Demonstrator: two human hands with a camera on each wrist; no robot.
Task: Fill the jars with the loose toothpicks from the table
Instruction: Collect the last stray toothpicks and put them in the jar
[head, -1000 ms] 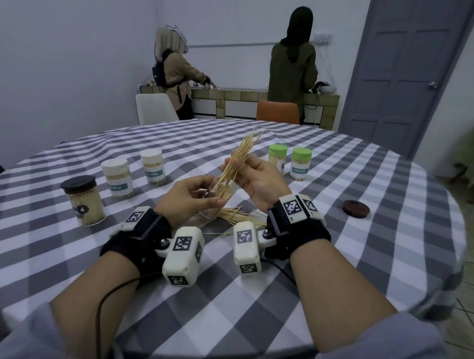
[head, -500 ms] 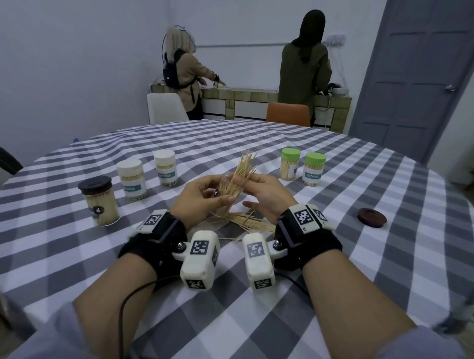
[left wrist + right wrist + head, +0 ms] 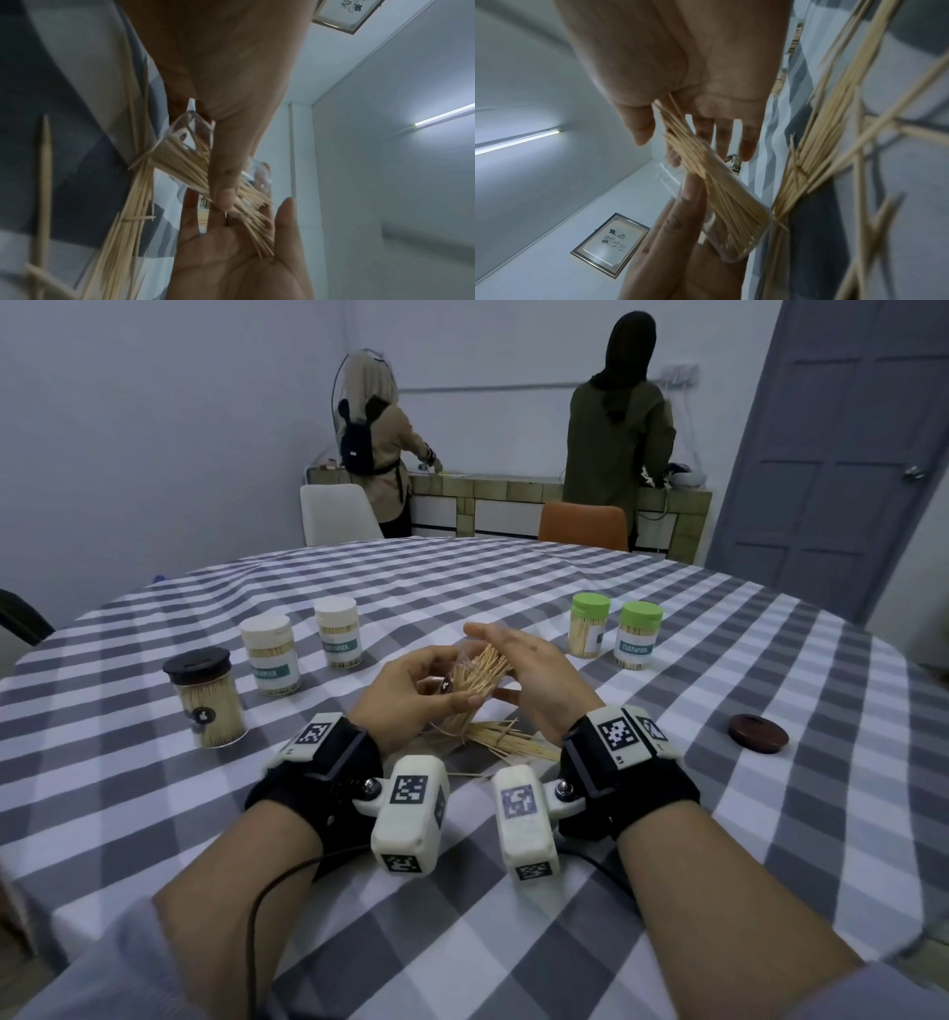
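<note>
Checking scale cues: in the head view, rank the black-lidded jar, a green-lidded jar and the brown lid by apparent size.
1. Black-lidded jar, though it stands nearer the camera.
2. Right green-lidded jar.
3. Brown lid, flat on the cloth.

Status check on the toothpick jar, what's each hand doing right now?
Left hand grips the clear jar, tilted. Right hand open, flat palm against the toothpick ends sticking out. Loose toothpicks on the table beneath. Nothing in the way.
</note>
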